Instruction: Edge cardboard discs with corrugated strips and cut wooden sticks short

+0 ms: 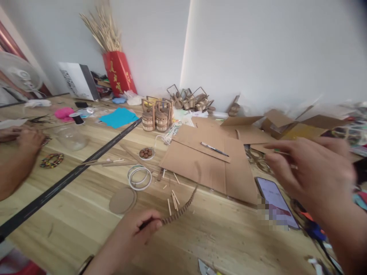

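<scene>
My left hand (137,229) is closed near the table's front edge, pinching one end of a long ribbed cardboard strip (181,208) that curves up and away toward the flat cardboard sheet (206,160). My right hand (309,172) hovers at the right, blurred by motion, with its fingers stretched out to the left above a pair of scissors (258,160) and a phone (276,202). I see nothing clearly held in it. Short wooden sticks (173,200) lie loose by the strip.
Another person's hand and forearm (17,152) rest at the left by a bead bracelet (52,160). A long black ruler (74,173), white rings (139,177), a cardboard disc (122,200), a pen (214,149), small woven baskets (156,116) and open boxes (286,126) are spread over the table.
</scene>
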`<move>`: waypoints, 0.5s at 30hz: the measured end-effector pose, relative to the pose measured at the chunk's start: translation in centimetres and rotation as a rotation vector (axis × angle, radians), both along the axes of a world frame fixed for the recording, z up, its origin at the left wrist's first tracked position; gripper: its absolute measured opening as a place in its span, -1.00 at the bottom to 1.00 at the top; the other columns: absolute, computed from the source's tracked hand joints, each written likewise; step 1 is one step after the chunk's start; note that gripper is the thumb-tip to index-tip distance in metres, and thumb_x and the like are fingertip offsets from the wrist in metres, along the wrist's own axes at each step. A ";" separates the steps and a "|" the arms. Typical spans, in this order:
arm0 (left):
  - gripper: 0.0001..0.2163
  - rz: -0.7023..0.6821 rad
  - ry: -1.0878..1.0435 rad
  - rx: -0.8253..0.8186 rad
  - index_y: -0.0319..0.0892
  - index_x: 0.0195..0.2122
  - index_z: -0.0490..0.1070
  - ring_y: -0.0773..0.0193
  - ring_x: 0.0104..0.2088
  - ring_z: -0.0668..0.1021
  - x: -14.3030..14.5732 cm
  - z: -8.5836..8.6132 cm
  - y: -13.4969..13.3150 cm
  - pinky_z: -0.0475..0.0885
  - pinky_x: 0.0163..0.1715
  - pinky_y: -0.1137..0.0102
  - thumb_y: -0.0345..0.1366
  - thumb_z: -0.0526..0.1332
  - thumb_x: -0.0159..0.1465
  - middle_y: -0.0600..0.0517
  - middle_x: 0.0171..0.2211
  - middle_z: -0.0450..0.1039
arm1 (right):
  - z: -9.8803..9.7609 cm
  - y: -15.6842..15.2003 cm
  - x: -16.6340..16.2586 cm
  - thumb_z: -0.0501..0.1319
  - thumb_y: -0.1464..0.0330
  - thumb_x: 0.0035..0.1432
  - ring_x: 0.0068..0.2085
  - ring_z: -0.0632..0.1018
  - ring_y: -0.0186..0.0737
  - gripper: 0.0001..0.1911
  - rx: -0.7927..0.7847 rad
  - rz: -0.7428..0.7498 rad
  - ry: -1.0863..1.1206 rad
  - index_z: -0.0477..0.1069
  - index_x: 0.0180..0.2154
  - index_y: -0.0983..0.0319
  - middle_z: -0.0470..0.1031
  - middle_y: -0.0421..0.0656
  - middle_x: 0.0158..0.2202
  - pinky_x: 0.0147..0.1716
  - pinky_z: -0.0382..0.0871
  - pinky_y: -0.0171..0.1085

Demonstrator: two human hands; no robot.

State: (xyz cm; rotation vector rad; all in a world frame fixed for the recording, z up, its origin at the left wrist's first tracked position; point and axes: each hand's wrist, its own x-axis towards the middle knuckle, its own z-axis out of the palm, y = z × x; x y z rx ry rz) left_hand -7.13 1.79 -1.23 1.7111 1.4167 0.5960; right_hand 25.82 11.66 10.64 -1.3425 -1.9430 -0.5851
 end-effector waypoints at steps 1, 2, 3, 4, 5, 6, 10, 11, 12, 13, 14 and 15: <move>-0.74 -0.018 0.026 0.033 -0.14 -0.54 0.29 0.36 -0.55 0.35 0.3 -0.1 -0.1 0.16 -0.54 0.52 -0.24 0.03 0.28 0.17 -0.63 0.24 | 0.1 1.9 -1.0 -0.04 -0.04 0.28 -0.36 0.51 -0.22 -0.39 -0.015 0.102 -0.091 0.60 -0.35 0.25 0.51 -0.13 -0.52 -0.07 0.20 -0.01; -0.74 -0.036 0.055 0.069 -0.15 -0.57 0.26 0.36 -0.55 0.35 0.6 -0.3 -0.3 0.15 -0.54 0.51 -0.27 0.04 0.27 0.17 -0.63 0.26 | 0.0 3.6 -2.0 -0.13 -0.02 0.32 -0.31 0.54 -0.20 -0.30 -0.072 0.197 -0.156 0.60 -0.31 0.33 0.54 -0.08 -0.46 -0.07 0.20 -0.01; -0.73 -0.055 0.077 0.104 -0.15 -0.58 0.27 0.36 -0.54 0.36 0.9 -0.5 -0.4 0.15 -0.53 0.51 -0.29 0.05 0.28 0.16 -0.63 0.29 | -0.4 5.0 -3.2 -0.16 -0.01 0.34 -0.24 0.56 -0.17 -0.28 -0.120 0.259 -0.196 0.60 -0.23 0.37 0.57 -0.06 -0.38 -0.08 0.22 -0.04; -0.73 -0.079 0.092 0.139 -0.15 -0.57 0.31 0.35 -0.53 0.39 1.0 -0.8 -0.5 0.16 -0.53 0.51 -0.29 0.06 0.28 0.15 -0.61 0.35 | -1.1 5.9 -4.5 -0.11 0.02 0.35 -0.17 0.57 -0.15 -0.32 -0.157 0.308 -0.222 0.58 -0.13 0.39 0.60 -0.05 -0.28 -0.08 0.25 -0.08; -0.73 -0.100 0.096 0.178 -0.14 -0.54 0.36 0.34 -0.51 0.42 1.2 -1.2 -0.6 0.19 -0.51 0.51 -0.29 0.06 0.30 0.14 -0.58 0.42 | -1.9 6.1 -5.9 0.01 0.06 0.33 -0.13 0.58 -0.13 -0.43 -0.184 0.352 -0.239 0.55 -0.06 0.37 0.61 -0.02 -0.18 -0.08 0.30 -0.12; -0.73 -0.128 0.087 0.220 -0.12 -0.50 0.42 0.32 -0.49 0.46 1.3 -1.5 -0.7 0.24 -0.48 0.50 -0.27 0.06 0.33 0.12 -0.54 0.49 | -2.9 5.7 -7.2 0.15 0.10 0.28 -0.11 0.58 -0.10 -0.53 -0.195 0.392 -0.243 0.53 -0.04 0.33 0.61 0.01 -0.12 -0.09 0.35 -0.13; -0.65 -0.144 0.029 0.329 -0.09 -0.39 0.53 0.30 -0.49 0.52 1.5 -2.1 -0.9 0.32 -0.45 0.49 -0.17 0.00 0.41 0.09 -0.49 0.57 | -8.0 -0.8 -11.3 0.32 0.16 0.17 -0.14 0.60 -0.19 -0.58 -0.506 0.806 -0.317 0.44 0.02 0.21 0.64 -0.14 -0.17 -0.15 0.46 -0.29; -0.63 -0.135 0.017 0.340 -0.09 -0.39 0.53 0.30 -0.50 0.52 1.7 -2.0 -1.0 0.32 -0.45 0.49 -0.16 0.00 0.41 0.09 -0.49 0.57 | -9.3 -2.7 -11.7 0.34 0.18 0.14 -0.27 0.60 -0.24 -0.68 -0.606 0.880 -0.335 0.47 -0.10 0.18 0.63 -0.24 -0.32 -0.23 0.47 -0.33; -0.62 -0.137 0.011 0.349 -0.09 -0.41 0.54 0.31 -0.50 0.52 1.8 -1.8 -1.2 0.33 -0.45 0.49 -0.14 0.00 0.42 0.09 -0.49 0.57 | -10.5 -4.3 -11.9 0.34 0.22 0.14 -0.38 0.58 -0.27 -0.84 -0.614 0.899 -0.328 0.47 -0.29 0.15 0.58 -0.30 -0.44 -0.31 0.47 -0.35; -0.61 -0.158 0.017 0.355 -0.09 -0.41 0.54 0.31 -0.50 0.53 2.0 -1.6 -1.4 0.34 -0.45 0.49 -0.13 0.00 0.42 0.09 -0.49 0.58 | -11.5 -5.6 -11.7 0.32 0.31 0.16 -0.41 0.57 -0.28 -0.88 -0.569 0.856 -0.309 0.42 -0.39 0.15 0.56 -0.31 -0.48 -0.29 0.47 -0.35; -0.61 -0.184 0.034 0.360 -0.08 -0.41 0.55 0.30 -0.49 0.54 2.2 -1.5 -1.6 0.35 -0.44 0.49 -0.12 0.01 0.42 0.08 -0.48 0.59 | -12.3 -6.6 -11.2 0.27 0.40 0.19 -0.37 0.57 -0.27 -0.85 -0.491 0.826 -0.329 0.39 -0.43 0.15 0.55 -0.30 -0.47 -0.15 0.46 -0.31; -0.63 -0.208 0.058 0.372 -0.07 -0.39 0.56 0.29 -0.47 0.55 2.4 -1.4 -1.9 0.36 -0.43 0.48 -0.11 0.03 0.41 0.08 -0.47 0.60 | -12.9 -7.2 -10.4 0.22 0.48 0.21 -0.36 0.57 -0.25 -0.80 -0.399 0.809 -0.349 0.36 -0.46 0.15 0.54 -0.31 -0.49 -0.01 0.42 -0.24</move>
